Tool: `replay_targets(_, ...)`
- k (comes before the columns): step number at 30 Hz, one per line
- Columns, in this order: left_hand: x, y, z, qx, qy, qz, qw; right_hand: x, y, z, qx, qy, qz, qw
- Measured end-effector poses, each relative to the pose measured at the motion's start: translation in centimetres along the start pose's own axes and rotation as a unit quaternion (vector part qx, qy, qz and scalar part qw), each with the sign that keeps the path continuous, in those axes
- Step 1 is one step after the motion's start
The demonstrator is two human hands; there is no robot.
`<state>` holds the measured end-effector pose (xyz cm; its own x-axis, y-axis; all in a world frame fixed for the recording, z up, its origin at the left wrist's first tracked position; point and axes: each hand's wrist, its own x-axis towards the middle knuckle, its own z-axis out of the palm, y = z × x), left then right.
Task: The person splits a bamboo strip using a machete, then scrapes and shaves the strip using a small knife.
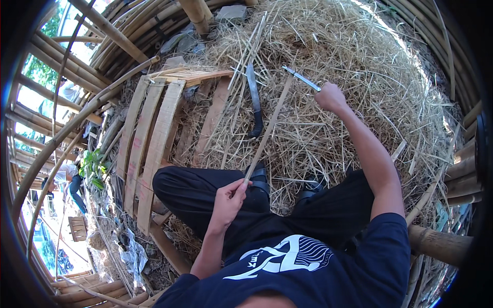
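My left hand (229, 201) is closed round the lower end of a long, narrow bamboo strip (272, 120), which slants up and to the right away from my knee. At the strip's far end is a knife (303, 79) with a bright, slim blade. My right hand (330, 97) grips that knife, its handle hidden in the fist. The blade lies across the strip's tip or right beside it; I cannot tell if they touch. Left of the strip, a larger knife (253, 95) with a dark handle rests on the shavings, apart from both hands.
Bamboo shavings (349, 46) cover the ground ahead. A slatted wooden pallet (146, 138) stands by my left knee, with several thin strips (251, 46) beyond it. Bamboo poles (108, 31) fence the sides. Another person (74, 185) is outside at the far left.
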<state>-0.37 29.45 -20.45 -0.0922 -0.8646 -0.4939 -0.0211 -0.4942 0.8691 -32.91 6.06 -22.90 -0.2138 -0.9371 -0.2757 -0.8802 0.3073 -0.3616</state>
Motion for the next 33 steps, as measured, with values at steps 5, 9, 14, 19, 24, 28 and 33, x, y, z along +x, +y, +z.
replay_targets(5,1.1,0.4,-1.2,0.026,0.021,0.037,0.999,-5.2,-4.1,2.0,-0.040,-0.069,-0.142,0.987)
replay_targets(9,0.7,0.4,-0.9,0.026,0.025,0.040,0.999,-7.4,-5.6,3.7,-0.107,-0.111,-0.256,0.954)
replay_targets(14,-2.4,-0.6,-1.6,0.027,0.036,0.026,0.999,0.1,-1.1,-1.0,-0.066,0.035,-0.019,0.997)
replay_targets(19,-3.4,-1.3,-3.5,0.041,0.041,0.009,0.998,3.6,8.7,-4.4,-0.004,0.153,0.110,0.982)
replay_targets(24,-1.3,-1.4,-2.6,0.105,0.070,0.071,0.989,0.6,1.4,-2.5,0.062,0.020,-0.055,0.996)
replay_targets(28,-0.2,-0.1,-1.6,0.136,0.092,0.109,0.980,-4.3,-3.3,-1.1,0.027,-0.107,-0.180,0.977)
replay_targets(33,0.6,0.3,-0.6,0.183,0.114,0.152,0.965,-5.7,-4.4,1.2,0.205,-0.134,-0.308,0.919)
